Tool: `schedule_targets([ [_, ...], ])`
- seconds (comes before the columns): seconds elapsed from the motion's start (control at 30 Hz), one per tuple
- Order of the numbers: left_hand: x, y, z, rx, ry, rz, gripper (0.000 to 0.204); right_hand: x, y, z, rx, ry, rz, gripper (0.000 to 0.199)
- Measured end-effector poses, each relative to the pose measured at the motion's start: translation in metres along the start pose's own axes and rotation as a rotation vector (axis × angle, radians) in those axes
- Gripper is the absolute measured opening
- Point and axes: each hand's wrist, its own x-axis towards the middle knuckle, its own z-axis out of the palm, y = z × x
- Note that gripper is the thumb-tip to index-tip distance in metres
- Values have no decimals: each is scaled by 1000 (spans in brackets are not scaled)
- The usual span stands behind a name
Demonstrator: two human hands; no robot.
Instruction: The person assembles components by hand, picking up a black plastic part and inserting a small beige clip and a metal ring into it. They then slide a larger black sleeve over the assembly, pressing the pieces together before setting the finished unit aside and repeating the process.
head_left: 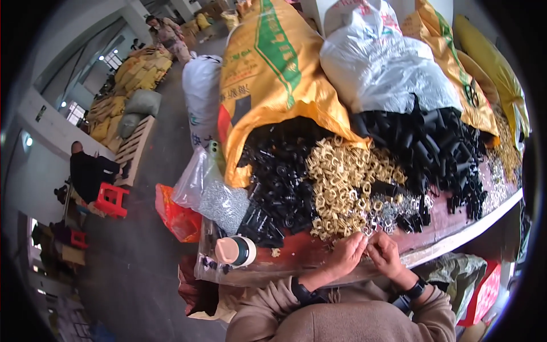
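Lower right of centre, left hand (348, 251) and right hand (384, 252) pinch a silvery piece (368, 232); likely light, stiff; best edge-held.

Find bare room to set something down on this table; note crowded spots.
Mostly bare red tabletop shows between the pink-lidded cup and left hand; another strip lies right of the right hand, between black parts and the front edge. Behind, brass-coloured pieces and black tubes crowd it.
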Motion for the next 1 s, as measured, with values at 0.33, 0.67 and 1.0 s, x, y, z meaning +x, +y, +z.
schedule_targets([
  [0.33,0,7,-1,239,61,270,9,-7,6,-1,930,-54,532,13],
  [0.67,-3,3,-5,318,44,305,9,-5,5,3,1021,-67,617,12],
  [1.0,-1,7,-5,138,103,214,8,-9,10,6,780,-1,487,8],
])
